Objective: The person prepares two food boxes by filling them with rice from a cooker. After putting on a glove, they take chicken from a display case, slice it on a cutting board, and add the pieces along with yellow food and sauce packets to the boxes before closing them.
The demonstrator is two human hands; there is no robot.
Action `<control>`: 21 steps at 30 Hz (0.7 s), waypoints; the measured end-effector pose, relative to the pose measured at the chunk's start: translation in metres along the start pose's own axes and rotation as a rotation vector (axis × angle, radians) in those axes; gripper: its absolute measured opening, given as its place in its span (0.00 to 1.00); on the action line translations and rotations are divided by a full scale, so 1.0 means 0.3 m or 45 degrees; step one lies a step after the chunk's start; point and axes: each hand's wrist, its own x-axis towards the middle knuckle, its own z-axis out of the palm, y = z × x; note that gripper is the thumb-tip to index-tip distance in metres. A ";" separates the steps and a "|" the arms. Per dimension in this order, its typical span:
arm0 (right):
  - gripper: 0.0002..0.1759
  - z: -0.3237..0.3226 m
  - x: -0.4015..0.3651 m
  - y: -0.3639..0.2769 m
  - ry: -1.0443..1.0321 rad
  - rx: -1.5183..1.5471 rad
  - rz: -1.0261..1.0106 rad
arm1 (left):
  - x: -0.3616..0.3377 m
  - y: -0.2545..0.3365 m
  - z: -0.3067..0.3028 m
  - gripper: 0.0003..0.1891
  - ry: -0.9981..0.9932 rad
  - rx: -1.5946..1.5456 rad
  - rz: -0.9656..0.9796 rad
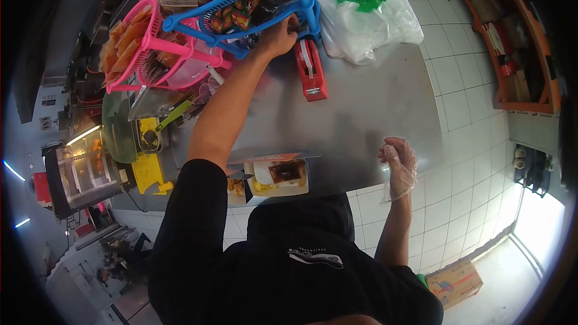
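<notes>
My left hand (278, 37) reaches far across the steel table (367, 114) to the rim of a blue basket (241, 9) holding small sachets (232, 17). Its fingertips are hidden among them, so I cannot see a grip. My right hand (398, 165) wears a clear plastic glove and hovers at the table's near right edge, fingers loosely curled and apart, holding nothing. An open food box (278, 177) with rice and a dark piece of meat sits at the near edge in front of me.
A red tape dispenser (311, 71) lies beside my left hand. A bundle of clear plastic bags with a green label (364, 9) lies at the far right. A pink basket (147, 42) stands far left. An orange shelf (518, 36) and a cardboard box (454, 283) stand on the tiled floor.
</notes>
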 end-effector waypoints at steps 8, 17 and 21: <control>0.13 0.039 -0.015 -0.009 -0.003 -0.082 -0.042 | 0.014 0.070 -0.078 0.11 -0.285 0.238 0.027; 0.14 0.264 -0.052 -0.048 -0.014 -0.345 -0.321 | -0.253 0.120 -0.236 0.14 -0.029 0.432 0.519; 0.15 0.564 -0.128 -0.231 0.102 -0.401 -0.748 | -0.450 0.426 -0.527 0.16 0.003 0.091 0.503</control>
